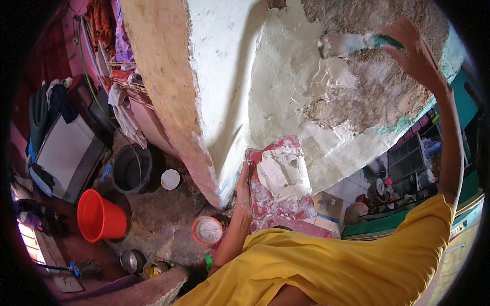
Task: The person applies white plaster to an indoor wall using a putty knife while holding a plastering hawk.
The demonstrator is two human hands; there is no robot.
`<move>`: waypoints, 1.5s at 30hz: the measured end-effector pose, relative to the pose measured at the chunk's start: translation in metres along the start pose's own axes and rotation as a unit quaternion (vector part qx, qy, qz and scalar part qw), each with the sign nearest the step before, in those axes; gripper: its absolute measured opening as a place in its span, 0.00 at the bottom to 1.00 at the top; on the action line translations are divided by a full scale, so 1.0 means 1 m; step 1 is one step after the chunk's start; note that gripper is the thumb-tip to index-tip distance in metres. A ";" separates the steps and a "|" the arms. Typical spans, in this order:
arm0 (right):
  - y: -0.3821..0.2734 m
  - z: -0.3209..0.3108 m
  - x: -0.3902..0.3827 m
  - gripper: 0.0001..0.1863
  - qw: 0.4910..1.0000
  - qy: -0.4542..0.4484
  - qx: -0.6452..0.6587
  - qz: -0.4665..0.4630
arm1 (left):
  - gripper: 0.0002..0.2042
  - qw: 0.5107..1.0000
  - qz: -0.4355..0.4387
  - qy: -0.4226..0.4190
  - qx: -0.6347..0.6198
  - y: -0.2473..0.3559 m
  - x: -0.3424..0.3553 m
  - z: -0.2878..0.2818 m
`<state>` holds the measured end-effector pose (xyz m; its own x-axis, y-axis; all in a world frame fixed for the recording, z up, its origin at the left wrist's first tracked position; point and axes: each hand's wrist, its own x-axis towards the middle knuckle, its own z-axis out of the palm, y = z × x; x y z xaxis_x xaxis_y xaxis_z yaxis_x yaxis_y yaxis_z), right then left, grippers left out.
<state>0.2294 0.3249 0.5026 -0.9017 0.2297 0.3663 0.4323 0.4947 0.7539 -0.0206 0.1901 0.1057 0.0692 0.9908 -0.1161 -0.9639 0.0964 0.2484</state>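
At the upper right, my raised right hand (pixel 408 47) grips a putty knife (pixel 352 45) with a teal handle, its blade smeared with white. The blade is at the wall, where wet-looking plaster (pixel 286 86) meets rough, bare brown masonry (pixel 377 92); motion blurs it, so I cannot tell whether it touches. Low in the middle, my left hand (pixel 244 189) holds a red board (pixel 256 201) by its left edge. A thick heap of white plaster paste (pixel 275 171) lies on the board, close beneath the coated wall. Most of my left fingers are hidden behind the board.
A wall corner (pixel 217 173) juts down just left of the board. On the floor stand a small orange-rimmed bucket (pixel 207 230) of white material, a red bucket (pixel 101 217) and a black tub (pixel 131 171). Shelves with kitchen goods (pixel 408 168) and a cardboard box (pixel 328 205) are at right.
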 end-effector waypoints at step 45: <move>-0.094 0.024 -0.151 0.20 0.976 0.042 -0.013 0.212 | 0.24 0.999 -0.044 -0.005 -0.005 -0.009 0.013 0.007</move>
<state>0.3248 0.2641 0.3632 -0.6381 0.3393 0.6911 0.7677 0.3482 0.5379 -0.0093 0.2032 0.1085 0.1565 0.9795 -0.1269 -0.9566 0.1823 0.2273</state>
